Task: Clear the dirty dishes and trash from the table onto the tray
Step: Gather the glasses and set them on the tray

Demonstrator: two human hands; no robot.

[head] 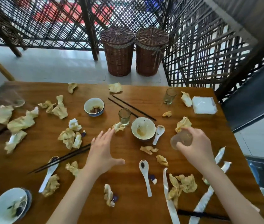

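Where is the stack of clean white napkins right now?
In the head view, the napkin stack sits at the table's far right corner, just right of a crumpled tissue and an empty glass, beyond the right hand.

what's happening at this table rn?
A person is clearing a messy wooden table. The right hand holds a clear glass lifted off the table. The left hand is open, fingers reaching toward a crumpled napkin. Bowls, spoons, chopsticks and many napkins remain; the tray sits at right.
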